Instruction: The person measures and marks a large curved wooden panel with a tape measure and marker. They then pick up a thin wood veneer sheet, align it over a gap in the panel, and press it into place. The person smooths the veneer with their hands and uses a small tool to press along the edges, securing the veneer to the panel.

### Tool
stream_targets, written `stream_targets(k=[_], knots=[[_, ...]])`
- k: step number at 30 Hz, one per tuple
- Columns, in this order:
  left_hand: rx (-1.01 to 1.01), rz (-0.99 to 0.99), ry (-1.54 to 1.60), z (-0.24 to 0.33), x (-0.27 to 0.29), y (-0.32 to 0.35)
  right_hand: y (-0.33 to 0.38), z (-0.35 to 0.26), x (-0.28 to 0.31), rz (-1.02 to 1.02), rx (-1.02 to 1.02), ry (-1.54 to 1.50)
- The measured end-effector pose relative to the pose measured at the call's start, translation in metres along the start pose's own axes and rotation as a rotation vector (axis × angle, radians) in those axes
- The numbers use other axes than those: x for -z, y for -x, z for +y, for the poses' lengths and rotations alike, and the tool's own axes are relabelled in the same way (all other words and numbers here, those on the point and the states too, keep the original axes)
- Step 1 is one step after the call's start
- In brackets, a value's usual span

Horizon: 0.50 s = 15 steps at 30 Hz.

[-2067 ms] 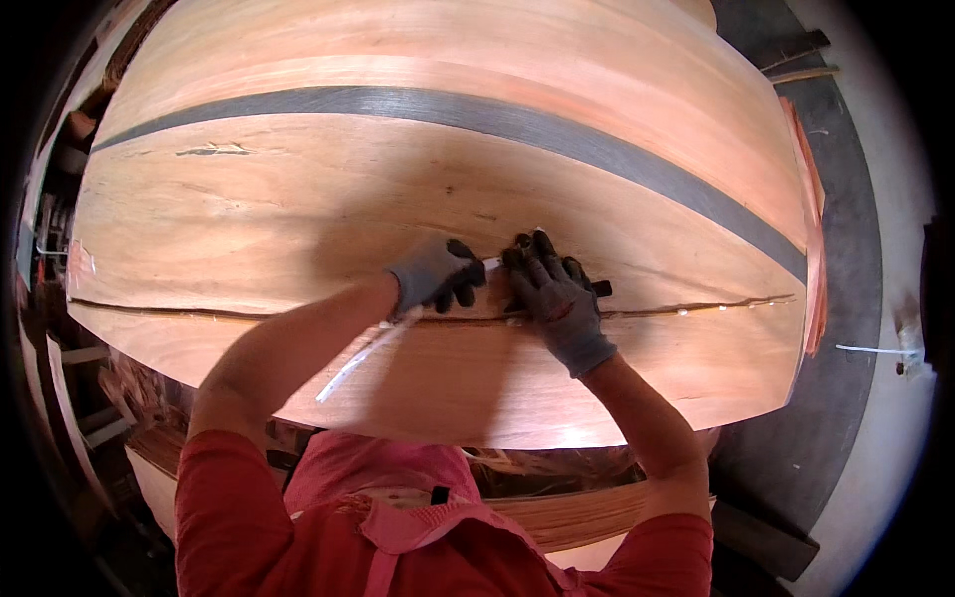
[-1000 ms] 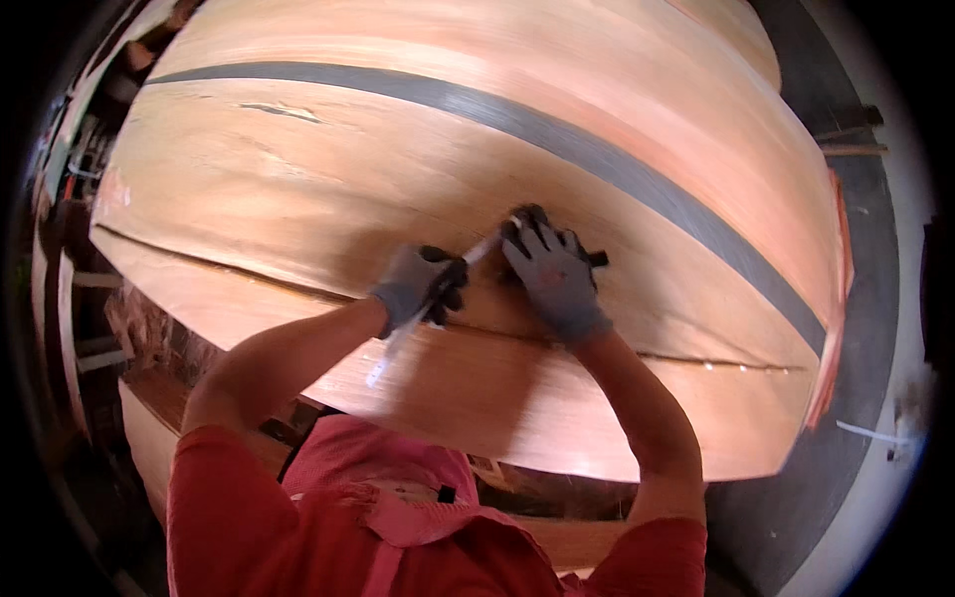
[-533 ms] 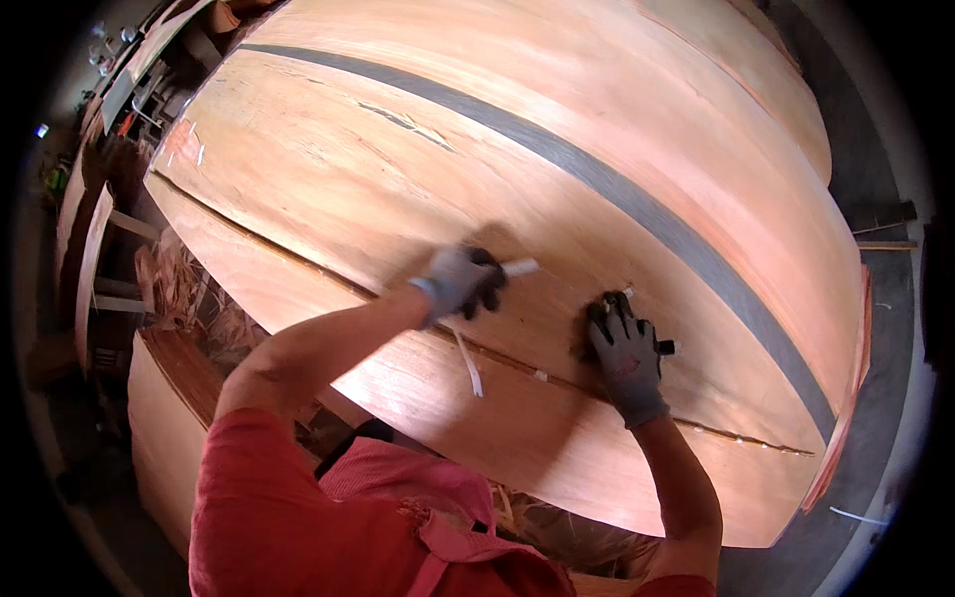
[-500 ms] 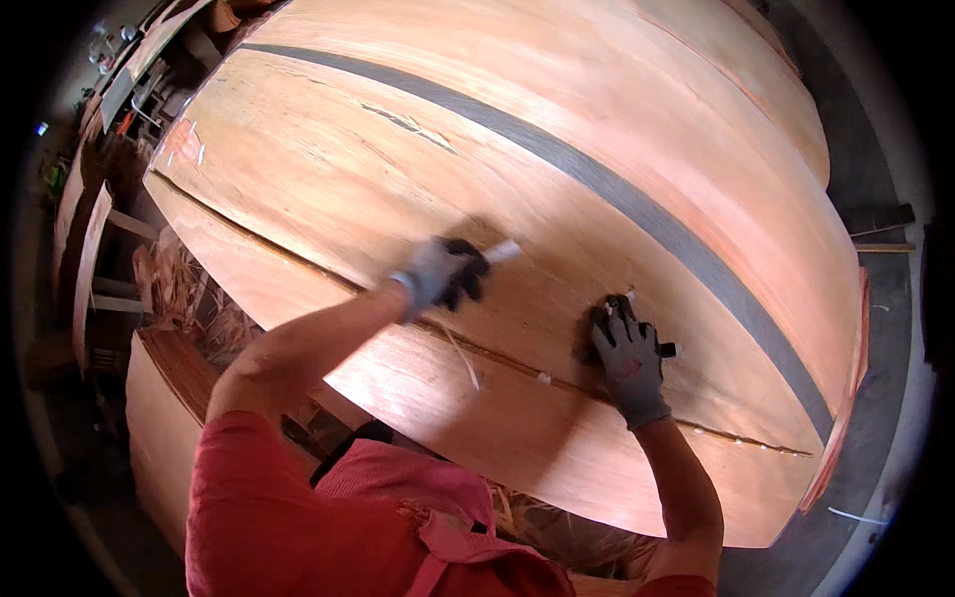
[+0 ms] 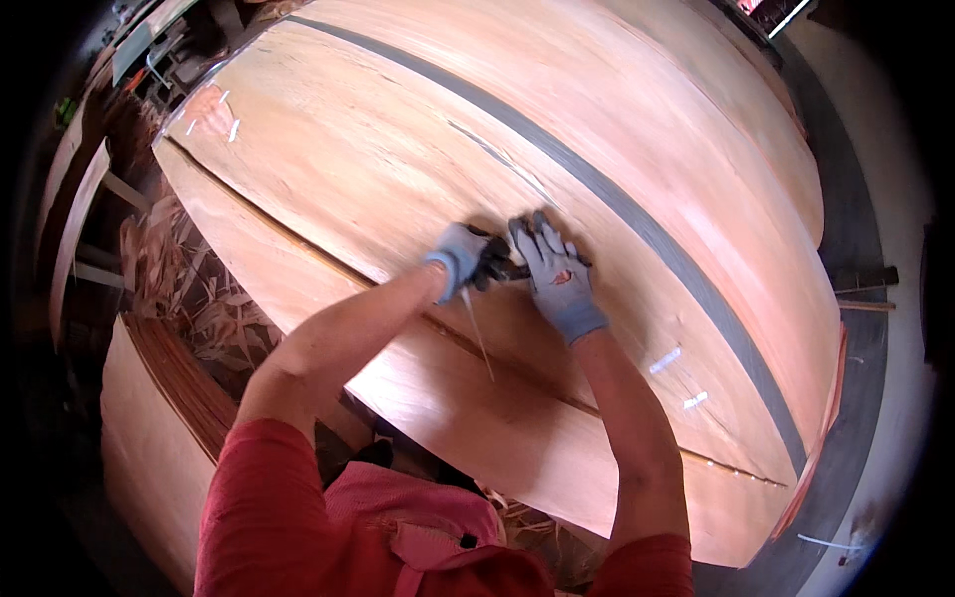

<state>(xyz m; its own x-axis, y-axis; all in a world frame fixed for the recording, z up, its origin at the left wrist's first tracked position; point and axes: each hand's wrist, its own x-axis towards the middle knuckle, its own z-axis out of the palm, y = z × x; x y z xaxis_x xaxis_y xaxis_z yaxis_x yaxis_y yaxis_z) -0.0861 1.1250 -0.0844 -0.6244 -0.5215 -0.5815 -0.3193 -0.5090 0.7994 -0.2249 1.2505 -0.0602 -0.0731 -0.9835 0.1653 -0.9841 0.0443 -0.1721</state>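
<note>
Both my hands, in grey gloves with black fingers, are over the large curved plywood panel. My left hand is closed, fingers curled; what it pinches is hidden. A thin pale strip trails down from below that hand across the wood. Right beside it, my right hand lies with fingers stretched out on the panel. A small dark piece shows between the hands, too unclear to name. Two short white tape pieces, an upper one and a lower one, are stuck on the wood near my right forearm.
A dark grey band curves across the panel, and an open brown seam runs nearer me. Wood shavings cover the ground at left. Stacked thin sheets stand at lower left. More white tape pieces mark the far left corner.
My right hand has moved left, up against my left hand, uncovering tape near its former spot. The white piece that stuck out of my left hand no longer shows. The view has shifted.
</note>
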Motion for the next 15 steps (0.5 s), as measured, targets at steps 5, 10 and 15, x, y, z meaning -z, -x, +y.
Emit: stream_targets(k=[5, 10, 15], knots=[[-0.020, -0.109, -0.151, -0.004, 0.018, -0.006, -0.003, 0.003, -0.020, -0.074, 0.142, 0.132], [-0.512, 0.212, -0.940, 0.013, 0.072, 0.002, -0.014, -0.016, -0.015, -0.122, 0.145, 0.235], [-0.266, 0.028, -0.057, 0.047, 0.167, 0.111, -0.006, -0.012, -0.009, -0.157, 0.100, 0.275]])
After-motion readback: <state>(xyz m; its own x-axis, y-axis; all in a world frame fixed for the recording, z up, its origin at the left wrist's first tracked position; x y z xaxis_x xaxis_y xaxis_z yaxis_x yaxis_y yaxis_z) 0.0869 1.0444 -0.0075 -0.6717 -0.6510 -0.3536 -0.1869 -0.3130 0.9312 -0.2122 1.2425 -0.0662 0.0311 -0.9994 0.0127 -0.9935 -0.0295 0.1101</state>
